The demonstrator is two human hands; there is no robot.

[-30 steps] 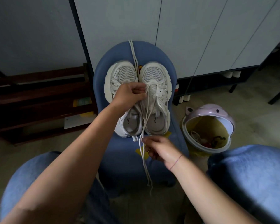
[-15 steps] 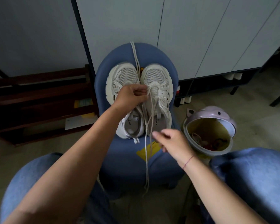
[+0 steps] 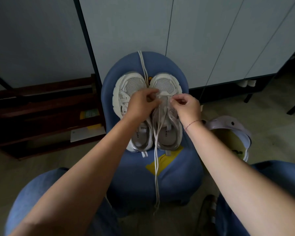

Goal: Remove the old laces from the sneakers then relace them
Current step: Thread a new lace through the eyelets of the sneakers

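Two white mesh sneakers stand side by side, toes away from me, on a small blue chair (image 3: 169, 176). My left hand (image 3: 141, 104) grips the front of the right sneaker (image 3: 165, 116) at its lowest eyelets and partly covers the left sneaker (image 3: 126, 92). My right hand (image 3: 186, 106) pinches the white lace (image 3: 156, 159) at the right sneaker's lower eyelets. Two strands of that lace hang down over the chair's front edge toward the floor. Another white lace (image 3: 143, 65) lies between the toes and runs up over the chair back.
A lilac bin (image 3: 228, 126) with an open lid stands on the floor at right. A dark wooden rack (image 3: 41, 113) with papers is at left. White cabinet doors (image 3: 177, 31) rise behind the chair. My knees in blue jeans (image 3: 279, 184) flank the chair.
My right hand has let go of the hanging lace ends low down and moved up to the right sneaker's eyelets, where it now pinches the lace. My left hand stays on the sneaker's front.
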